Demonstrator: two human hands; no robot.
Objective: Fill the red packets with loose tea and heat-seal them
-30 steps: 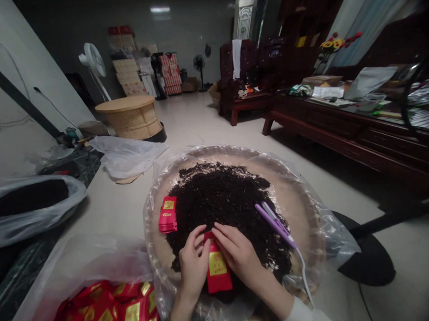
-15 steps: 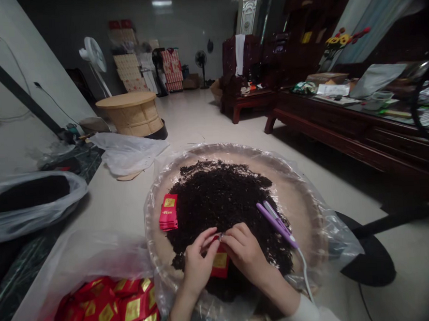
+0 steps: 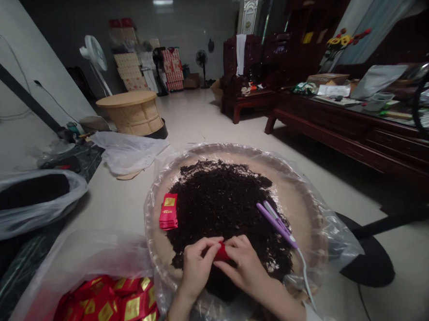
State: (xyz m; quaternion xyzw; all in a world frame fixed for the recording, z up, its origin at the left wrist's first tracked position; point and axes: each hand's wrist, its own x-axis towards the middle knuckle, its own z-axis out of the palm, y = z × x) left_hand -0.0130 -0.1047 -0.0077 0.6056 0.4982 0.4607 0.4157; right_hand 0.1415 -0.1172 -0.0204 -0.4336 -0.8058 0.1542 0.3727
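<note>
Between my two hands is a red packet (image 3: 221,252), mostly covered by my fingers. My left hand (image 3: 200,264) pinches its left side with thumb and fingers, and my right hand (image 3: 243,261) grips the right side. Both hands hover over dark loose tea leaves (image 3: 224,194) heaped in a wide round basket (image 3: 304,194) lined with clear plastic. A small stack of flat red packets (image 3: 168,211) with gold labels lies at the basket's left. On the leaves at the right rests a purple hand-held sealer (image 3: 275,223) with a white cord.
At lower left a clear plastic bag (image 3: 107,249) holds many filled red packets (image 3: 103,312). Another bag of dark leaves (image 3: 27,191) stands further left. A round wooden table (image 3: 127,100), a dark wooden table (image 3: 343,128) and a black fan base (image 3: 368,262) surround the basket.
The red packet, earlier upright with its gold label showing, is now folded or tilted and mostly hidden. My fingers have closed around it, and my hands have come slightly lower.
</note>
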